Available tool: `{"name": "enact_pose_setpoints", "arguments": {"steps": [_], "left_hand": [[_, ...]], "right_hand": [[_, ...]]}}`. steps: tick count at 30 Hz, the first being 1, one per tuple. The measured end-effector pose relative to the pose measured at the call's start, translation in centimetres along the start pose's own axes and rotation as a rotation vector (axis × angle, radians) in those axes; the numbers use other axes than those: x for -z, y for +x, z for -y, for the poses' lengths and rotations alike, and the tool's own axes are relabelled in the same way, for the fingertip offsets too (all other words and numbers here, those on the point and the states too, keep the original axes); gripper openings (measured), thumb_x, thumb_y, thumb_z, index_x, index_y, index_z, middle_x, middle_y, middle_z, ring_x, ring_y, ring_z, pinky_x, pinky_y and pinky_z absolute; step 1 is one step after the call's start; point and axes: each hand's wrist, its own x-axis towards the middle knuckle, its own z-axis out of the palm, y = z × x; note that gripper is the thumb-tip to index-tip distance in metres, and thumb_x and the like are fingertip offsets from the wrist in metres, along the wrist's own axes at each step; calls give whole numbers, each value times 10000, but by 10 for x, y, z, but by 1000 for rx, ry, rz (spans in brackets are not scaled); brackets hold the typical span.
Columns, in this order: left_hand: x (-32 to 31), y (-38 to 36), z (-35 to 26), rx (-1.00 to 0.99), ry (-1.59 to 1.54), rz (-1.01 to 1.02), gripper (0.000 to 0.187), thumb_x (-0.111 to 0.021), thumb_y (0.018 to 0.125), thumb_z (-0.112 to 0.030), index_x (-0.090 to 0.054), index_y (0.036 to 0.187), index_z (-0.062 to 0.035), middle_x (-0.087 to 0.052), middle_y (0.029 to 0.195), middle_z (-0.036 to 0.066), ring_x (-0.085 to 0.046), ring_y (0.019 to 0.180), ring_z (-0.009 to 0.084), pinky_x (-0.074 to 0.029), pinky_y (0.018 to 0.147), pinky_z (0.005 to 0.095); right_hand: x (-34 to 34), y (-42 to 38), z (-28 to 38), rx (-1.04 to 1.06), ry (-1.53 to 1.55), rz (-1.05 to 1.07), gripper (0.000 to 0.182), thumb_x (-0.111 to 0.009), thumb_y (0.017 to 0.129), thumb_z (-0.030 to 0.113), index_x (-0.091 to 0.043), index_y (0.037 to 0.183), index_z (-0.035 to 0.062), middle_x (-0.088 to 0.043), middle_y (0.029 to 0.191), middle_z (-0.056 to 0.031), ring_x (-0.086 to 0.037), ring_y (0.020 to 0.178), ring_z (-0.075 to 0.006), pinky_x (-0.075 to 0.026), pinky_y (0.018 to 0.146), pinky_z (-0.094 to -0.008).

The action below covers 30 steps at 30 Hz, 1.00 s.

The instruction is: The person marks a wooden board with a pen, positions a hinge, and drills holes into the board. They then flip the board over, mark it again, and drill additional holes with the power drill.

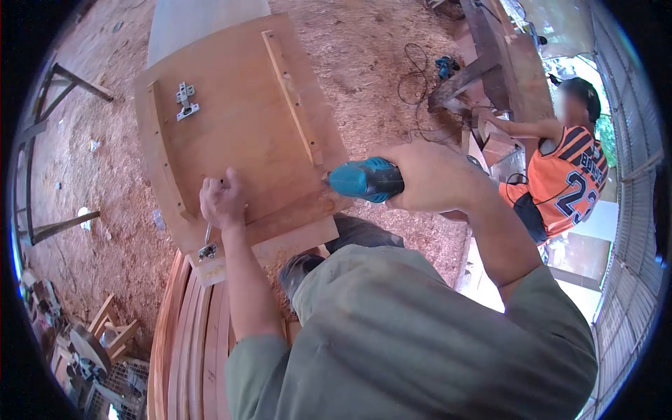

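A brown wooden panel (231,140) with two screwed-on battens lies in front of me. My left hand (222,199) is closed over its lower left part, around a thin tool whose handle is mostly hidden. The pale shaft runs down to a metal hinge (207,252) at the near edge. Wrapped in my right hand (434,175) is a blue and black power drill (365,179), pointing left at the panel's lower right edge. Another metal hinge (187,101) rests at the panel's upper left.
Long curved wooden strips (199,336) stand at the lower left. Shavings cover the ground (364,77). A person in an orange jersey (567,182) is at the right beside a wooden bench (525,77). A blue tool (446,67) with a cord lies near it.
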Motion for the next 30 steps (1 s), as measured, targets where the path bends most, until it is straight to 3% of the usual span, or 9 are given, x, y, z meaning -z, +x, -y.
{"name": "enact_pose_setpoints", "arguments": {"steps": [2, 7, 11, 14, 16, 20, 24, 28, 30], "left_hand": [[11, 5, 0, 140, -69, 215, 424, -655, 797, -379, -565, 604, -13, -618, 687, 129, -615, 708, 348, -491, 651, 447], [18, -5, 57, 199, -198, 546, 458, -692, 789, -403, -630, 732, 47, -628, 662, 201, -630, 649, 352, -491, 659, 431], [77, -71, 48, 140, -92, 472, 445, -679, 823, -337, -601, 689, 79, -621, 689, 234, -630, 653, 327, -479, 633, 406], [77, -127, 90, 228, -273, 399, 426, -677, 833, -305, -590, 672, 80, -628, 675, 201, -618, 636, 268, -471, 619, 379], [95, -152, 82, 427, -240, 456, 383, -668, 835, -262, -592, 684, 82, -609, 631, 129, -571, 612, 187, -459, 601, 360], [75, -219, 158, 687, -408, 402, 307, -658, 821, -196, -572, 686, 67, -559, 608, 64, -514, 602, 138, -434, 565, 351], [86, -278, 180, 1021, -385, 399, 242, -654, 789, -170, -513, 672, -12, -515, 610, 37, -466, 536, 132, -390, 505, 317], [110, -311, 162, 1474, -381, 408, 253, -649, 780, -193, -484, 651, -52, -507, 618, 35, -431, 481, 129, -365, 449, 316], [114, -321, 160, 1452, -387, 385, 271, -631, 795, -203, -484, 622, -55, -487, 586, 24, -423, 465, 131, -340, 416, 315]], "right_hand": [[1, 2, -2, 26, -2, 18, 420, -715, 658, 157, -636, 1069, 119, -672, 933, -169, -640, 914, -354, -493, 791, -440], [-9, 14, -23, 12, -39, 51, 314, -692, 672, 158, -654, 974, 81, -675, 894, -174, -648, 865, -361, -500, 755, -448], [-4, 14, -18, 27, -65, 127, 249, -663, 693, 156, -670, 919, 50, -673, 865, -188, -650, 849, -359, -504, 728, -457], [4, 7, -16, 30, -103, 144, 237, -652, 693, 146, -671, 903, 37, -669, 852, -196, -651, 845, -357, -503, 718, -454], [4, 8, -16, 54, -110, 163, 243, -651, 688, 140, -671, 906, 34, -668, 849, -198, -652, 844, -355, -503, 715, -450], [23, 2, -33, 253, -142, 57, 290, -677, 663, 149, -664, 926, 28, -657, 840, -205, -647, 821, -341, -503, 719, -426], [79, -45, -61, 493, 190, -161, 435, -716, 674, 84, -629, 1095, 19, -687, 877, -105, -632, 744, -199, -502, 703, -347], [55, -29, -95, 583, 535, -359, 457, -708, 694, 46, -607, 1135, -15, -683, 978, -90, -612, 748, -151, -505, 690, -314], [23, -11, -96, 325, 991, -348, 388, -727, 738, 130, -617, 1080, -14, -681, 950, -79, -638, 747, -201, -528, 726, -330]]}}
